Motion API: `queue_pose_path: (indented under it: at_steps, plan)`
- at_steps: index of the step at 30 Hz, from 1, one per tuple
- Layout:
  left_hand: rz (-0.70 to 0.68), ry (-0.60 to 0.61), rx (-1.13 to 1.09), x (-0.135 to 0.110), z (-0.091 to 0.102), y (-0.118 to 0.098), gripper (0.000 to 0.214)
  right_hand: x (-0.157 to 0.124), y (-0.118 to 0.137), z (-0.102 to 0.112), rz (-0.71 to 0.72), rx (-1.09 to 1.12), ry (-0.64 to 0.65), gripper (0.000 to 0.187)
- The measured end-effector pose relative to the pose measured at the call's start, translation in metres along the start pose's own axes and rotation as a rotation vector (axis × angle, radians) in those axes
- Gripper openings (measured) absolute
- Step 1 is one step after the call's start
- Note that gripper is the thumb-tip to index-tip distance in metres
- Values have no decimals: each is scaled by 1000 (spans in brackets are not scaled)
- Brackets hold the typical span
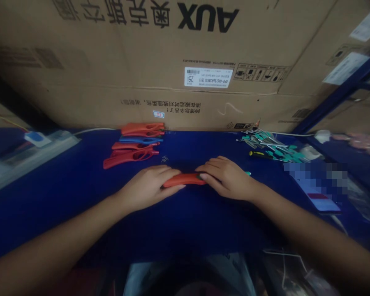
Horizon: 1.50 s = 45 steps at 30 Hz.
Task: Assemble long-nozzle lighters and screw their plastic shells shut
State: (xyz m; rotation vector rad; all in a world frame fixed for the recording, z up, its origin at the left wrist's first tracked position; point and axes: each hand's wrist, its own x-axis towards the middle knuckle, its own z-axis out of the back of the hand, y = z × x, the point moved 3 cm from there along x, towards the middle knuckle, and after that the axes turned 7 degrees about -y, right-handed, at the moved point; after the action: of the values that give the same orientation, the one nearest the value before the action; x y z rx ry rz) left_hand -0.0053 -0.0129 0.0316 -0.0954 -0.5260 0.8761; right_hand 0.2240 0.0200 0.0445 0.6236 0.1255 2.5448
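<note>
An orange plastic lighter casing (185,179) lies crosswise between my hands, just above or on the blue tabletop. My left hand (151,183) is closed around its left end, thumb below and fingers over the top. At the other end, my right hand (225,176) pinches the casing, with something small and dark green by the thumb tip. A bit of teal (248,173) shows beyond my right hand; the rest of it is hidden.
Orange and red casings (132,156) lie stacked at the back left, with a blue casing (137,140) among them. Several teal parts with metal rods (274,144) are heaped at back right, near a yellow-black screwdriver (260,154). A phone (317,195) lies right; cardboard (160,74) stands behind.
</note>
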Motion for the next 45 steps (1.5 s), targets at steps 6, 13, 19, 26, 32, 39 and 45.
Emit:
queue_pose_path:
  at_steps: [6, 13, 19, 26, 32, 39, 45]
  plan:
    - [-63, 17, -39, 1, -3, -7, 32, 1, 8, -5, 82, 11, 19, 40]
    - [-60, 71, -94, 0, -8, -5, 34, 1, 18, -7, 120, 33, -79, 29]
    - [-61, 65, -61, 3, -2, 4, 34, 0, 4, 3, 70, -11, 13, 30]
    - [-2, 4, 0, 1, 1, 11, 34, -5, -15, 0, 66, -77, -10, 25]
    - [4, -42, -58, -3, -7, 7, 32, -2, -2, -6, 100, -246, -47, 28]
    - [81, -109, -60, -1, -2, 19, 28, -6, -32, 20, -115, -581, -89, 42]
    - [123, -175, -89, -1, -2, 27, 26, -14, -66, 29, -262, -681, -70, 21]
